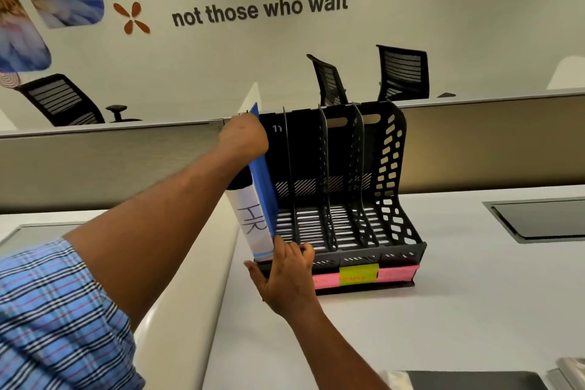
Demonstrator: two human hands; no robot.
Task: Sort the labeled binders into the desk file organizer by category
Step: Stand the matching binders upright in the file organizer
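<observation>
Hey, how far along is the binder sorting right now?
Nothing looks filed yet. The left hand grips the HR binder, tilted into the organizer at its leftmost slot; the right hand touches its base. The other slots look empty; a dark folder lies nearby.

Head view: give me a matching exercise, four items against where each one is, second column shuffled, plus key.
1 HR binder
2 left hand
3 right hand
4 yellow-green label

A on the front of the file organizer base, between pink labels
B gripping the binder's top edge
C standing at the organizer's left end
D at the binder's lower front corner

Pairs: 1-C, 2-B, 3-D, 4-A
</observation>
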